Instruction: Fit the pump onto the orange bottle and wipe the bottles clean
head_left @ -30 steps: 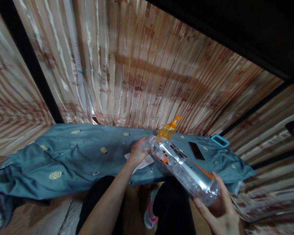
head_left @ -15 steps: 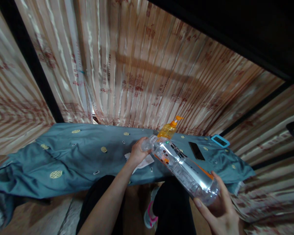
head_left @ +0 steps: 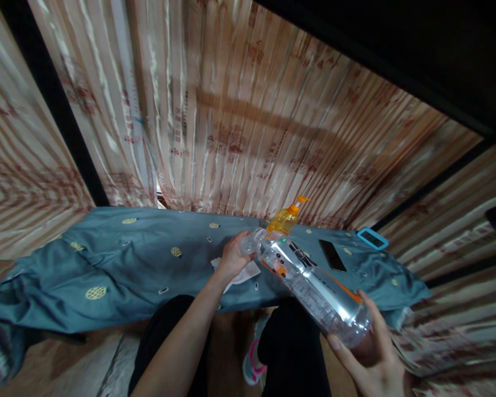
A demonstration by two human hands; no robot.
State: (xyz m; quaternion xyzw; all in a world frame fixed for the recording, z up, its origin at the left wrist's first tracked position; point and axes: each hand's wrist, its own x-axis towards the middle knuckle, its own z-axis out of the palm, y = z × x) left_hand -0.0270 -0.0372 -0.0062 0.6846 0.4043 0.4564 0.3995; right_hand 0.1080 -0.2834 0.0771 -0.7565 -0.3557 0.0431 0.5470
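A large clear plastic bottle (head_left: pixel 314 284) with a silver and orange label lies tilted across the view, its base toward me at the lower right. My right hand (head_left: pixel 374 347) is closed around the base, thumb on the near side and fingers on the far side. At the bottle's mouth, my left hand (head_left: pixel 233 259) grips a small clear plastic piece (head_left: pixel 248 242); I cannot tell whether it is a cup or part of the neck. Just behind the mouth stands a yellow pump bottle (head_left: pixel 284 219). Under my left hand lies a white tissue (head_left: pixel 243 275).
A teal cloth (head_left: pixel 140 264) with pineapple prints covers the low bench. On its right side lie a black phone (head_left: pixel 333 255) and a blue-framed device (head_left: pixel 372 238). Striped curtains (head_left: pixel 231 110) hang behind, with dark posts at the sides. My knees are against the near edge.
Hardly anything differs. Both hands hold the bottle in the same pose, and the whole view has shifted very slightly.
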